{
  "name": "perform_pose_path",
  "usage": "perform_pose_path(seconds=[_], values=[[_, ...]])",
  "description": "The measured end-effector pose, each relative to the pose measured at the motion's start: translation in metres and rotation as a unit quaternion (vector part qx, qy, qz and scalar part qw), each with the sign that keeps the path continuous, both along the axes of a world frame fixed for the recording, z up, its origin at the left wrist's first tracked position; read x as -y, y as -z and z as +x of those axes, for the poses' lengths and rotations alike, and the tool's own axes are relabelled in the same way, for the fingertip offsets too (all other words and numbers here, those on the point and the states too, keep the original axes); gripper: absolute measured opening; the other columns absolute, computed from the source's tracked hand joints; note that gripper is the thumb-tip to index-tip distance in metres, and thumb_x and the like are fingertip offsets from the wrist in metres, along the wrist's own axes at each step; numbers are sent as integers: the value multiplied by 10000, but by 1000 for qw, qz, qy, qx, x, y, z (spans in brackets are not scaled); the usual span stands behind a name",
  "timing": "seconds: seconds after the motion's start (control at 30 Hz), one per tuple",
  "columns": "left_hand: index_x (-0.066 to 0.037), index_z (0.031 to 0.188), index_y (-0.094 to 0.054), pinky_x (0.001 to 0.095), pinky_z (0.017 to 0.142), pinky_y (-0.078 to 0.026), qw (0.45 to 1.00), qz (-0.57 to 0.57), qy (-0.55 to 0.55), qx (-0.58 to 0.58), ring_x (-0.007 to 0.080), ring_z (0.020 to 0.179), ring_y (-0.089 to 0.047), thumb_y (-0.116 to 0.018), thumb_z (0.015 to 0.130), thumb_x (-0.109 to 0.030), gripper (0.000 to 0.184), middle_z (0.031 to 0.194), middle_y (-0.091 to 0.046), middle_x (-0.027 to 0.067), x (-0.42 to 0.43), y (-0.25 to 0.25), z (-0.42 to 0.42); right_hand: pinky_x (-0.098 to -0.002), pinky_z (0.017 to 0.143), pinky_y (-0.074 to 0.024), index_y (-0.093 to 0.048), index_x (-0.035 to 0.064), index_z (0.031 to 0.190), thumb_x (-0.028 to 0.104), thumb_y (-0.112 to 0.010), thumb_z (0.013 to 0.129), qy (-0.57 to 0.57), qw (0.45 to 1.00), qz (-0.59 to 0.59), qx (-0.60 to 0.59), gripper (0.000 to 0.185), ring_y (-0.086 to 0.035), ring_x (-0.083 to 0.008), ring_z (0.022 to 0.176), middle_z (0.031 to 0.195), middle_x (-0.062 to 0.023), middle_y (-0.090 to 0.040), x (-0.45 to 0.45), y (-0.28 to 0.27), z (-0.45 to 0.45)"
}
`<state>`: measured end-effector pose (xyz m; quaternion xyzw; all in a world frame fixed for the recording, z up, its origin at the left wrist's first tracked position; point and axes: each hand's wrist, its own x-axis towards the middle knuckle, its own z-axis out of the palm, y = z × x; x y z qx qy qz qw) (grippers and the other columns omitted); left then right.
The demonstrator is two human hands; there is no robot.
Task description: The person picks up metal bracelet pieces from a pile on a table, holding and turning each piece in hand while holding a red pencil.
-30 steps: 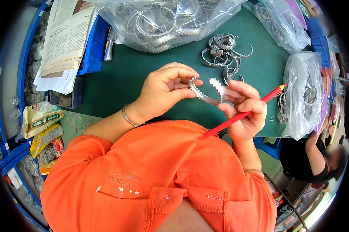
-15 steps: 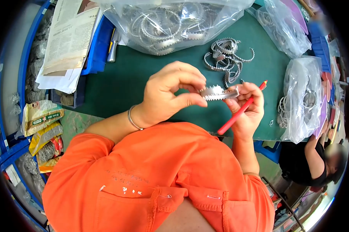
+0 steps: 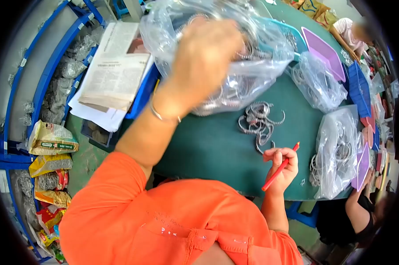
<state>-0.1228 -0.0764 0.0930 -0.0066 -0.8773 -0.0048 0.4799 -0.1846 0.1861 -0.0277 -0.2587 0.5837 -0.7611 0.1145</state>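
Observation:
My left hand is raised over the large clear plastic bag of toothed metal rings at the far side of the table. It is blurred, and its fingertips are hidden, so what it holds cannot be made out. Closed around a red pencil is my right hand, near the table's front edge. The pencil's tip points up and to the right. Between the bag and my right hand, a small pile of curved toothed metal strips lies on the green table.
Newspapers lie over a blue bin at the left. Bags of metal rings are at the right, near a purple tray. One person is at the far right, another at the lower right.
My left hand has moved up and away to the large bag. The toothed ring no longer shows between my hands. My right hand keeps the pencil. The view has tilted upward.

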Motion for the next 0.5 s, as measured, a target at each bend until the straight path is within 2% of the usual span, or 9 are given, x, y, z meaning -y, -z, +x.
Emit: perform_pose_path(seconds=[0.03,0.07,0.17,0.2,0.27,0.3,0.37,0.43,0.5], values=[[15,923,-613,366,786,-449,998,19,-59,29,346,871,-571,-602,771,-62,171,943,-621,166,12,4,-3,-263,614,-486,-491,-6,900,36,-568,848,7,1000,2,-17,102,-589,-153,680,795,-132,-621,-1,-1,1],[8,931,-622,359,751,-463,982,104,-112,106,349,845,-583,-597,792,-91,172,913,-627,170,21,9,-3,-253,609,-480,-504,-8,886,21,-580,835,23,999,27,-21,96,-584,-142,676,788,-121,-620,-2,-3,3],[5,924,-636,274,689,-471,982,161,-74,-60,201,769,-622,-582,815,-51,134,858,-654,109,10,6,7,-220,601,-461,-548,-11,818,-26,-625,784,40,986,123,-106,85,-565,-107,656,765,-75,-617,-6,1,-2],[5,924,-636,274,689,-471,982,167,-68,-56,201,769,-622,-582,815,-51,134,858,-654,109,3,11,8,-209,589,-445,-561,-6,774,-42,-651,751,41,975,144,-162,99,-547,-88,635,747,-55,-612,-1,0,-4],[13,895,-642,227,659,-462,981,120,16,-151,149,743,-603,-594,791,18,115,836,-650,87,-13,23,16,-276,602,-457,-560,19,761,-62,-663,683,-8,940,190,-284,153,-579,-181,666,746,-60,-615,11,-3,-8],[16,870,-639,221,641,-464,980,141,81,-115,151,734,-598,-609,757,69,128,825,-645,94,-28,28,19,-311,608,-452,-557,33,763,-61,-657,661,-38,913,197,-356,170,-581,-224,696,757,-59,-611,20,0,-13],[15,855,-638,250,613,-470,972,166,164,-40,191,672,-594,-636,735,55,126,784,-631,104,-51,45,21,-367,640,-414,-544,65,754,-38,-625,627,-40,834,279,-475,183,-546,-272,758,786,-53,-594,37,3,-22],[10,861,-642,264,573,-465,949,238,204,21,198,647,-585,-655,709,61,160,746,-614,100,-66,71,23,-358,676,-385,-519,84,718,-22,-598,612,-10,766,376,-521,170,-523,-250,750,783,-55,-586,46,16,-30],[-3,915,-638,245,559,-457,921,314,213,85,177,648,-575,-660,696,72,232,829,-608,100,-72,90,33,-355,684,-386,-515,84,698,-33,-585,612,-5,783,314,-536,161,-533,-252,741,768,-58,-590,48,22,-41]])
